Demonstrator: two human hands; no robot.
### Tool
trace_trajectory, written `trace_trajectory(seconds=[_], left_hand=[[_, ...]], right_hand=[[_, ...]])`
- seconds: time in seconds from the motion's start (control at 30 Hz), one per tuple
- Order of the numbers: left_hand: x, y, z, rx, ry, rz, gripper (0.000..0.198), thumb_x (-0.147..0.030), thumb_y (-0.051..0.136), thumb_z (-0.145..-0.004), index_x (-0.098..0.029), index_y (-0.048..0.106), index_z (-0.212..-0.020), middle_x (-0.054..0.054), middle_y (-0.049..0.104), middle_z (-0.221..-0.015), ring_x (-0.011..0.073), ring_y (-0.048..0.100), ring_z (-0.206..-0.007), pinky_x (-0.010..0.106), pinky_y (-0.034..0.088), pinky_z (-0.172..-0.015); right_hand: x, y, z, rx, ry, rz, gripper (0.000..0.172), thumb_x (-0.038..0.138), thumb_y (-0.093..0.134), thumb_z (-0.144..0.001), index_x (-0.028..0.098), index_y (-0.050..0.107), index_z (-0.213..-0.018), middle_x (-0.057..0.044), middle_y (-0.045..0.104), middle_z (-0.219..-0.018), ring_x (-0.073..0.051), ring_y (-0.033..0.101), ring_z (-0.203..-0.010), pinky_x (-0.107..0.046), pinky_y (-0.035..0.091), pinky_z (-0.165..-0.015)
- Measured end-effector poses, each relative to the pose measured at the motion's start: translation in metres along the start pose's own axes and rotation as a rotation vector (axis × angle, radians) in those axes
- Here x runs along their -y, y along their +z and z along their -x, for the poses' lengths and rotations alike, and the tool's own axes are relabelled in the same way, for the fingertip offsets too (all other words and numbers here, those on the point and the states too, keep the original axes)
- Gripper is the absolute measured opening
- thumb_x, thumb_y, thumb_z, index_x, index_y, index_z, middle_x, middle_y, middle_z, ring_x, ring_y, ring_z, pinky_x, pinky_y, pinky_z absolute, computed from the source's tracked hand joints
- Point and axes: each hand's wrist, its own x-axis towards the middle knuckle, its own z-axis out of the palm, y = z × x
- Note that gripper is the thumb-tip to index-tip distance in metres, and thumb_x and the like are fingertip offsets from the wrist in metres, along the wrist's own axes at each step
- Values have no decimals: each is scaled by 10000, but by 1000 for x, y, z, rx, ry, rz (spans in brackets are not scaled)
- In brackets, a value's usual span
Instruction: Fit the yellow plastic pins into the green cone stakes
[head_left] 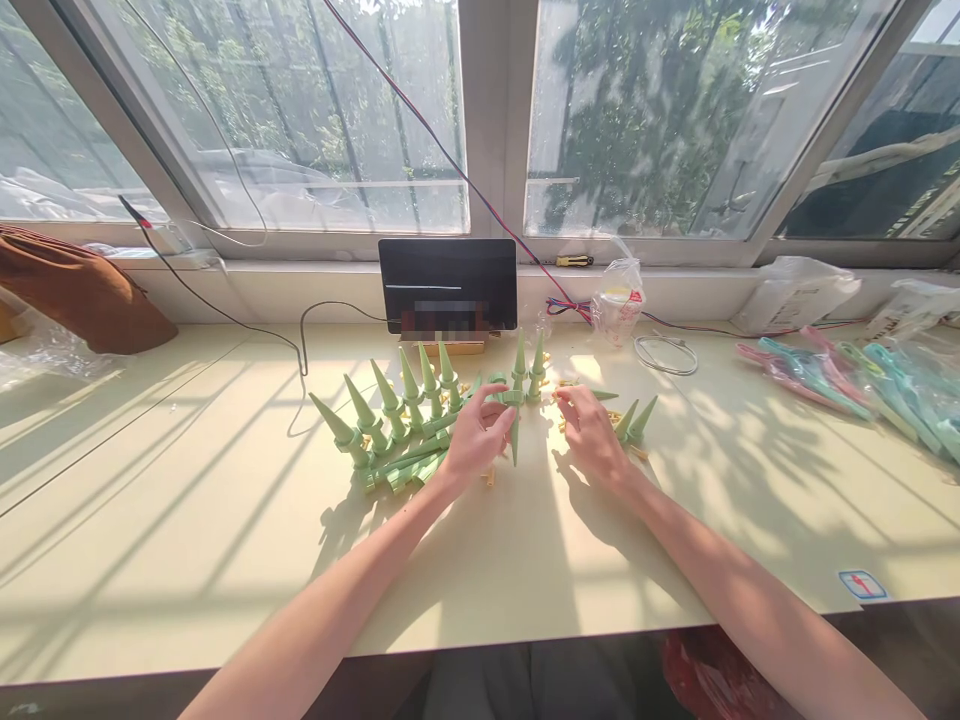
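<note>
My left hand [484,432] is closed around a green pointed piece [514,440], whose cone tip points down toward the table. To its right, my right hand [591,432] has its fingertips pinched together beside small brass-coloured pieces [562,424]; what they hold, if anything, is too small to make out. Several green cone-topped pieces [390,398] stand in a slanting row on the left. Green rod-like parts [409,466] lie in front of them. Two upright green cones [536,368] stand beyond my hands, and two tilted green cones [641,420] are right of my right hand.
A dark tablet [448,285] leans at the back by the window. A bagged cup [619,305], a coiled cable [666,355] and a yellow-handled tool [574,261] are behind. Bagged coloured items [862,385] lie far right, a brown bag [75,290] far left.
</note>
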Motion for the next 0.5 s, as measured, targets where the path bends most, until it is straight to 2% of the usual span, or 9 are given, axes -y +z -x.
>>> trace_trajectory(seconds=[0.17, 0.33, 0.5], left_hand=[[-2, 1, 1, 33, -78, 97, 424, -405, 648, -833, -209, 528, -1189, 19, 636, -819, 75, 493, -469, 221, 408, -435], [-1, 1, 0, 42, -81, 113, 409, -387, 671, -820, -208, 556, -1169, 22, 639, -825, 71, 497, -463, 225, 405, -438], [-1, 1, 1, 50, -83, 105, 424, -389, 689, -810, -217, 560, -1175, -7, 607, -766, 83, 534, -473, 222, 426, -444]], right_hand=[[6, 1, 2, 27, -35, -87, 224, 262, 350, -968, 234, 562, -1037, -76, 591, -993, -214, 564, -851, -353, 475, -775], [13, 3, 6, 121, 17, -149, 241, 272, 365, -971, 223, 561, -1102, -50, 610, -846, -200, 568, -728, -313, 454, -658], [14, 4, 6, 97, 7, -178, 227, 307, 434, -959, 208, 585, -1096, -80, 646, -995, -184, 585, -709, -307, 453, -640]])
